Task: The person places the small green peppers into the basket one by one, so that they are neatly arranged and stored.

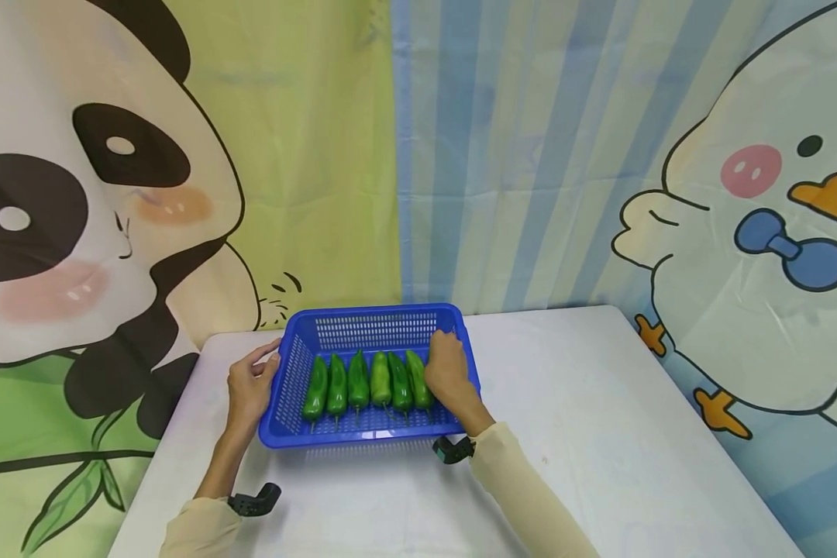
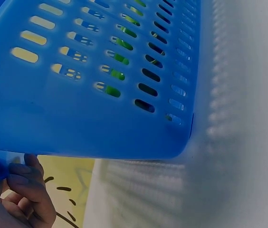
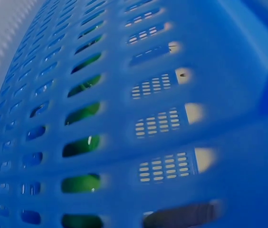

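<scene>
A blue plastic basket with slotted sides sits on the white table. Inside it, several green peppers lie in a row, stems toward the near side. My left hand grips the basket's left rim; the left wrist view shows its curled fingers at the rim. My right hand reaches over the near right corner into the basket, fingers bent down beside the rightmost pepper. The back of the hand hides its fingertips, so I cannot tell whether it holds a pepper. The basket's slotted wall fills the right wrist view.
The white tabletop extends to the right of the basket and in front of it. Behind the table hangs a cloth backdrop with a panda and a white bird printed on it. Each wrist carries a small black camera.
</scene>
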The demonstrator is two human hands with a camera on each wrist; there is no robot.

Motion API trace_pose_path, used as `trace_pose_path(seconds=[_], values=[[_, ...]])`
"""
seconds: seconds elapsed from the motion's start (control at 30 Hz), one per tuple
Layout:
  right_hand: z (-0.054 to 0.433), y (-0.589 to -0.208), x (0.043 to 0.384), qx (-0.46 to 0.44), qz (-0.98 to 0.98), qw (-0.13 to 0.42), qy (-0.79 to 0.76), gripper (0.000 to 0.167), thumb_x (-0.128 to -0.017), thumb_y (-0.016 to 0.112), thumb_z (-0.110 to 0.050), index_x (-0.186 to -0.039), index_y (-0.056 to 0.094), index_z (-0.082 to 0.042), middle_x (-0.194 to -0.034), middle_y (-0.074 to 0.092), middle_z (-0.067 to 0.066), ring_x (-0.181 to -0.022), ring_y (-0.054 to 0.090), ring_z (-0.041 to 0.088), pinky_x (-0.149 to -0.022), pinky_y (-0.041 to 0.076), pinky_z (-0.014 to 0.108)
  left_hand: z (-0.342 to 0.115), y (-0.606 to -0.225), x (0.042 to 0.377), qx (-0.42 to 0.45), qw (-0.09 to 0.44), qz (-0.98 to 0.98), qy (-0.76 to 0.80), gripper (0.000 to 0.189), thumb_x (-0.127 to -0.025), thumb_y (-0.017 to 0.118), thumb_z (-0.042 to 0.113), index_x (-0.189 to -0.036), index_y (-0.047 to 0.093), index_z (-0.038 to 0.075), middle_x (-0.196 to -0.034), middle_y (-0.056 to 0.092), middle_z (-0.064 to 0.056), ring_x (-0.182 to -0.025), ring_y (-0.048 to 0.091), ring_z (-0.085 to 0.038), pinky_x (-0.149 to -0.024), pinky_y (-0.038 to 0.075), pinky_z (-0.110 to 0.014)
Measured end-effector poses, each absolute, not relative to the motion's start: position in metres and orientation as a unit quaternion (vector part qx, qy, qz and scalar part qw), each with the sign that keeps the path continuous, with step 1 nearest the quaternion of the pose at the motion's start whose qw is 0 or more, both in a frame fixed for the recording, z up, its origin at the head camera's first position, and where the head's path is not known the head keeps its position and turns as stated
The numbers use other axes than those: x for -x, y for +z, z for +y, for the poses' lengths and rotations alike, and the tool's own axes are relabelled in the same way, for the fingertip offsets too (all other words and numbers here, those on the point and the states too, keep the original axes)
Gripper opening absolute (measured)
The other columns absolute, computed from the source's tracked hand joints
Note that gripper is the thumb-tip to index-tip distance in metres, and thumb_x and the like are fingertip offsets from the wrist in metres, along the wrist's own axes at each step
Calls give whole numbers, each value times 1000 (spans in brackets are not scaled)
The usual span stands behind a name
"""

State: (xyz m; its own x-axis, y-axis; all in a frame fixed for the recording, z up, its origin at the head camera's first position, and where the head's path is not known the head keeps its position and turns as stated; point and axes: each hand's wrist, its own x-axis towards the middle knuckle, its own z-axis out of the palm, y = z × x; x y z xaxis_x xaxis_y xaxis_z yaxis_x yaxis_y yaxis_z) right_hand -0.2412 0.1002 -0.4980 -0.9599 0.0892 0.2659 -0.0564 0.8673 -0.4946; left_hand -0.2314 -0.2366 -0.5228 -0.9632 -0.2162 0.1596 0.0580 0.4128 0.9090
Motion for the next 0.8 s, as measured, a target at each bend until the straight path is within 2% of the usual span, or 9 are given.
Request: trace_pose_path(seconds=[0.2,0.5,0.67,0.8], values=[[103,-502,242,-4,-956,144,255,15,-84,64,17,-89,66,3,-85,72,23,-87,79,44,-70,64,55,-235,-523,231,-46,118,-829,-544,41,-115,58,22,-153,64,8,-122,76,-35,-66,69,7,-60,58,-16],[109,-498,239,-10,-959,116,258,19,-81,65,17,-82,62,-2,-80,68,19,-84,75,37,-73,63,54,-231,-523,235,-40,126,-829,-543,40,-114,58,20,-151,65,8,-117,77,-36,-65,69,6,-59,58,-17],[111,-495,235,-12,-962,103,253,27,-83,65,16,-76,55,-7,-74,62,13,-75,67,27,-69,61,50,-231,-523,235,-42,122,-832,-539,40,-114,57,20,-152,65,8,-118,77,-35,-67,70,5,-61,58,-17],[111,-488,229,-13,-960,102,261,23,-86,65,18,-81,60,-4,-75,62,12,-71,65,25,-63,60,45,-231,-523,234,-41,121,-834,-536,40,-115,57,20,-152,64,7,-117,77,-35,-67,70,5,-60,58,-17]])
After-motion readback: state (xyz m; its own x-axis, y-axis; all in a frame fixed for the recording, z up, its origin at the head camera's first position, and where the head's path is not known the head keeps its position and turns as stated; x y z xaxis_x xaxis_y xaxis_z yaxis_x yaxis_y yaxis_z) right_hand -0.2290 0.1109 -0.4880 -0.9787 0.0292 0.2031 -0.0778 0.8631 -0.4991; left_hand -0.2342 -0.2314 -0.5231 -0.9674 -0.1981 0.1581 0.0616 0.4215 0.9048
